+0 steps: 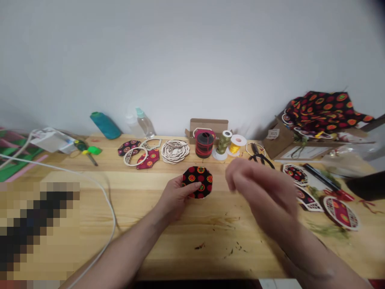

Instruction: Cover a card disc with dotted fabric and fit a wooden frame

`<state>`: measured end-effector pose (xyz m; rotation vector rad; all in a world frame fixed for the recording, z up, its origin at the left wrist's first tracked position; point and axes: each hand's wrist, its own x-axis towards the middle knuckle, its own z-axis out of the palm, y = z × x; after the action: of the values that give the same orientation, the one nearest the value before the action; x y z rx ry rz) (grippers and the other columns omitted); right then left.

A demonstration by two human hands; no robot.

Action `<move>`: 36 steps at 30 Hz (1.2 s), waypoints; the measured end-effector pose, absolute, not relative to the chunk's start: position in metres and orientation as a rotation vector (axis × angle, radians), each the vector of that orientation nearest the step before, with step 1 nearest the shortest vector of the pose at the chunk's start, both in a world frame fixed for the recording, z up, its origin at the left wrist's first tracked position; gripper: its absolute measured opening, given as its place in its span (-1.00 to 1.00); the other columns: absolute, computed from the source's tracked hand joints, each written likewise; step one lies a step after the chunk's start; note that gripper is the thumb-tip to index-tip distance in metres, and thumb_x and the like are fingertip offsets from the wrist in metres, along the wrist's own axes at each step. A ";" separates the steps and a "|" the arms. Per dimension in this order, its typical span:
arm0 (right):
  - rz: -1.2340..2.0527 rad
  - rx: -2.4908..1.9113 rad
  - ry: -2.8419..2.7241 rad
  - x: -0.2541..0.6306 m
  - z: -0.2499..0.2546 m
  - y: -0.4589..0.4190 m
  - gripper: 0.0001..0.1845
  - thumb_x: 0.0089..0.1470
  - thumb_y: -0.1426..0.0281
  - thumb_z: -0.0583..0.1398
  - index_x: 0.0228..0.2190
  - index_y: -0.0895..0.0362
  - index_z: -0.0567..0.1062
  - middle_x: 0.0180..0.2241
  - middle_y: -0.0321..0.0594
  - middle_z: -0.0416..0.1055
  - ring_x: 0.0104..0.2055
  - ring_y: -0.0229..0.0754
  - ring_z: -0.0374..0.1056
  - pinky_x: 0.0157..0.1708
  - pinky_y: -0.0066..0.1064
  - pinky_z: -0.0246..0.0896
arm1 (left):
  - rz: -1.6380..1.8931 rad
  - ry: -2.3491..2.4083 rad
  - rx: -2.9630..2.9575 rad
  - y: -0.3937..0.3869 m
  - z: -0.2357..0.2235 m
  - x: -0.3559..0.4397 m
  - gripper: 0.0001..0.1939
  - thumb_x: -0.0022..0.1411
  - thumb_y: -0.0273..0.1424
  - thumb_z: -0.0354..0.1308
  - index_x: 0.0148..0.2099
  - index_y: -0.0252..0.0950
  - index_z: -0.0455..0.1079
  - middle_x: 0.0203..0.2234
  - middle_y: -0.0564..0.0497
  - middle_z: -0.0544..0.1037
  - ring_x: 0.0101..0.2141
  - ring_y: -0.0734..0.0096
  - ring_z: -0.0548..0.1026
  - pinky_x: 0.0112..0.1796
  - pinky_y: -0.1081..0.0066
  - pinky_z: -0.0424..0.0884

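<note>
Facing a white wall (pixel 192 60) across a wooden workbench (pixel 192 245), left hand (pixel 176 195) gripping black fabric (pixel 197 176), right hand (pixel 261 188) open

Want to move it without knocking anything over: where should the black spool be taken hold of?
Grip the black spool around its barrel, coming from the front with the right hand. It stands upright and round, with the cardboard box right behind it and the olive spool close on its right, so the front looks most open.

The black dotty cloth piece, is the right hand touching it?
No, the left hand is on the black patterned cloth piece, while the right hand is off to the side, apart from it.
</note>
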<state>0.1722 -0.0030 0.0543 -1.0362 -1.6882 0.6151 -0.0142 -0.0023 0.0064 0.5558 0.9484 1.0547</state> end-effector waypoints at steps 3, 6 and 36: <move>0.668 -1.118 -1.545 0.174 0.041 0.023 -0.65 0.11 0.17 0.12 -0.59 0.08 0.45 -0.61 -0.31 0.39 -0.51 -0.23 0.33 -0.45 -0.33 0.30 | 1.054 0.950 0.573 -0.001 0.004 -0.014 -0.67 -0.14 -0.50 0.43 -0.23 -0.38 0.57 -0.35 -0.12 0.67 -0.38 0.31 0.61 -0.27 0.36 0.51; 0.948 -1.177 -1.367 0.168 0.023 0.030 -0.68 0.03 0.16 0.20 -0.58 0.12 0.50 -0.57 -0.27 0.46 -0.47 -0.23 0.34 -0.38 -0.34 0.26 | 1.046 0.938 0.580 -0.002 0.004 -0.014 -0.68 -0.12 -0.49 0.42 -0.22 -0.37 0.57 -0.35 -0.11 0.67 -0.38 0.31 0.62 -0.31 0.39 0.52; -0.317 -0.704 -2.097 0.162 0.021 -0.011 -0.79 0.11 0.26 0.06 -0.22 0.08 0.36 0.01 -0.03 0.44 0.20 0.15 0.06 0.04 0.05 0.00 | 1.104 0.896 0.526 -0.002 0.010 -0.017 -0.70 -0.08 -0.47 0.42 -0.21 -0.38 0.56 -0.34 -0.11 0.67 -0.37 0.36 0.60 -0.28 0.45 0.49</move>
<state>0.1623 -0.0107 0.0210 -0.7038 -2.0970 -0.3166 -0.0168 -0.0017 0.0097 0.5262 0.8964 1.1042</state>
